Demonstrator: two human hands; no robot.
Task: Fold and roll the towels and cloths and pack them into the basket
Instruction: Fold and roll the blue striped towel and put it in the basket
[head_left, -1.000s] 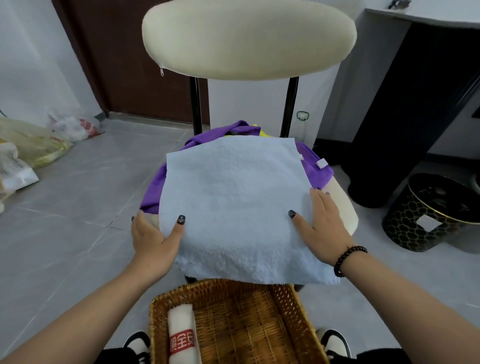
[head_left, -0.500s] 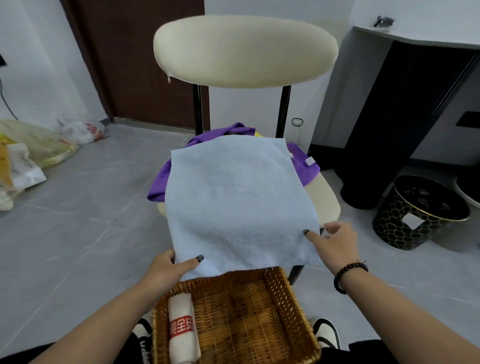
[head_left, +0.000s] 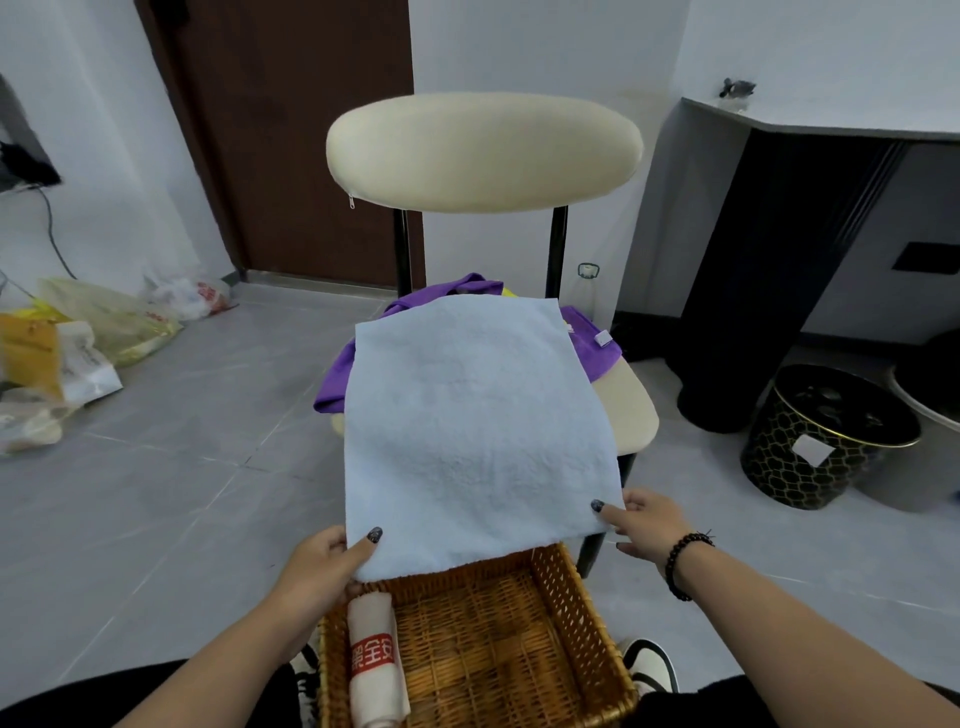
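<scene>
A light blue towel (head_left: 475, 421) lies spread over the seat of a cream chair (head_left: 631, 410), its near edge hanging over a wicker basket (head_left: 571, 597). My left hand (head_left: 324, 564) pinches the towel's near left corner, thumb on top. My right hand (head_left: 641, 522) pinches the near right corner the same way. A purple cloth (head_left: 332, 384) lies under the blue towel, with a bit of yellow cloth (head_left: 509, 292) behind it. One rolled white towel with a red band (head_left: 374, 662) lies along the basket's left wall.
The chair's padded backrest (head_left: 483, 150) rises just behind the towels. A black and gold round bin (head_left: 826, 436) stands on the floor at the right beside a dark pedestal (head_left: 769, 291). Plastic bags (head_left: 78, 343) lie on the grey floor at the left.
Both hands slid from the towel's sides down to its near corners and took hold of them. The view has pulled back from the chair.
</scene>
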